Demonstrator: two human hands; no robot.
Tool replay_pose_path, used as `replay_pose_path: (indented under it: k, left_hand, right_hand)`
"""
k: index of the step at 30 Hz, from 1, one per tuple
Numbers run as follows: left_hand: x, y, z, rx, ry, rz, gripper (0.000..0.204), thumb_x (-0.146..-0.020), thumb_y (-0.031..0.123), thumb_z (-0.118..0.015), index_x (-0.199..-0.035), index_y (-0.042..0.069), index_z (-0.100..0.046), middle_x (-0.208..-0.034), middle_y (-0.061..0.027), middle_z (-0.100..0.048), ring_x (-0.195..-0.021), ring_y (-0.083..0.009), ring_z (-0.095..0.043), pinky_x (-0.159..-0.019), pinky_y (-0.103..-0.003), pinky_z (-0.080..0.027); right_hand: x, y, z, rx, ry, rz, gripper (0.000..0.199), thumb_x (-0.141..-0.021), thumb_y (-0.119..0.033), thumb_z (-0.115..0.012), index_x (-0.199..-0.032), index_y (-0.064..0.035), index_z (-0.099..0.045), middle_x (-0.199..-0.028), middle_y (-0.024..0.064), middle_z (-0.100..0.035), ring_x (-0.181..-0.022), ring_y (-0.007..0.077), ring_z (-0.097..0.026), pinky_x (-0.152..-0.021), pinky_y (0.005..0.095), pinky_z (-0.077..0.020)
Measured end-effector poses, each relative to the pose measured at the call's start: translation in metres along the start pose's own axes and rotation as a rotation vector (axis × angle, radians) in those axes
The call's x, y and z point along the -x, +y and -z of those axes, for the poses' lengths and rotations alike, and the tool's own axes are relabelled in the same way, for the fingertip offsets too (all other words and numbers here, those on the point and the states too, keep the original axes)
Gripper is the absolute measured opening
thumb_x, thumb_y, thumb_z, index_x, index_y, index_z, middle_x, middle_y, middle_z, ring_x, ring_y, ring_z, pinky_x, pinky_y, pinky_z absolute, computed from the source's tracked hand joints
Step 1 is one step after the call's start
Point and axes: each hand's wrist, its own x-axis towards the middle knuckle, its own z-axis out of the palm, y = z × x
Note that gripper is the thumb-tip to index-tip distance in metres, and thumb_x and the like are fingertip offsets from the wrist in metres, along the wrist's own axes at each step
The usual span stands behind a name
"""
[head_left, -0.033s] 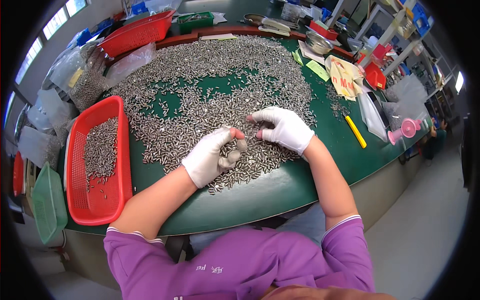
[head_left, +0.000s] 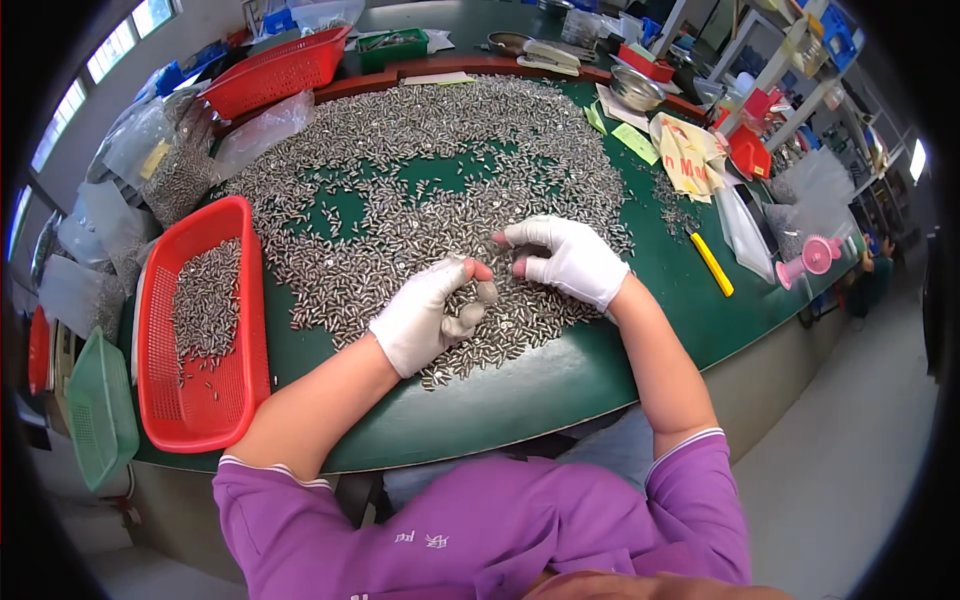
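My left hand (head_left: 425, 315), in a white glove with bare or grey-covered fingertips, rests low over a broad spread of small silvery metal pins (head_left: 500, 205). Its fingers curl inward over the near part of the spread, and what they may hold is too small to make out. Just to the right, my right hand (head_left: 570, 262), gloved the same way, reaches in from the side. A gap shows between its thumb and index finger, both pointing at the pins near the left hand. The remaining right fingers are tucked out of sight.
A red perforated basket (head_left: 255, 330) with more pins stands left, beside a green basket (head_left: 128, 425). Bags of parts (head_left: 165, 185) lie beyond. On the right are a yellow-handled knife (head_left: 712, 265), a printed cloth bag (head_left: 690, 155) and a pink plastic device (head_left: 815, 257). A wooden rim (head_left: 390, 75) bounds the far side.
The whole left side of the view, with the red basket and my left forearm, sits very slightly further right and lower. Both hands keep nearly the same pose.
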Motion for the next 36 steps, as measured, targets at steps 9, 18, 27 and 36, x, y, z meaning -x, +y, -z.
replay_pose_path:
  k: [9,18,27,36]
  left_hand:
    - [-0.005,-0.001,-0.002,-0.027,-0.034,-0.008,0.017,-0.1,0.029,-0.051,-0.104,0.014,-0.055,-0.091,-0.0017,-0.061,-0.065,-0.0072,-0.052,-0.055,-0.02,-0.043]
    - [-0.004,-0.005,0.0,-0.048,-0.053,0.025,0.016,-0.1,0.03,-0.051,-0.103,0.016,-0.057,-0.092,0.0017,-0.061,-0.067,-0.0061,-0.056,-0.057,-0.019,-0.045]
    - [-0.01,-0.005,0.0,-0.026,-0.099,-0.021,0.018,-0.101,0.027,-0.048,-0.105,0.011,-0.054,-0.092,-0.0031,-0.059,-0.065,-0.0073,-0.051,-0.047,-0.015,-0.038]
    - [-0.008,-0.004,-0.001,0.057,-0.097,-0.06,0.023,-0.101,0.03,-0.048,-0.107,0.009,-0.056,-0.091,-0.0039,-0.059,-0.064,-0.0086,-0.05,-0.056,-0.022,-0.041]
  right_hand:
    - [-0.104,0.073,0.069,0.352,0.254,-0.289,0.057,-0.08,-0.04,-0.065,-0.128,-0.0085,-0.06,-0.122,0.0206,-0.063,-0.111,0.0361,-0.061,-0.098,0.0387,-0.0468]
    - [-0.218,0.09,0.034,0.482,0.329,-0.413,0.075,-0.079,-0.055,-0.064,-0.142,-0.0178,-0.047,-0.149,0.0142,-0.041,-0.136,0.0315,-0.041,-0.111,0.0399,-0.0357]
    - [-0.225,0.078,0.019,0.478,0.043,-0.371,0.06,-0.081,-0.058,-0.057,-0.13,-0.0242,-0.06,-0.135,0.0137,-0.056,-0.125,0.0335,-0.052,-0.107,0.0419,-0.0404]
    - [-0.167,0.054,-0.014,0.297,-0.108,0.104,0.055,-0.086,-0.048,-0.058,-0.131,-0.0156,-0.059,-0.134,0.0163,-0.057,-0.122,0.0345,-0.054,-0.105,0.0377,-0.0405]
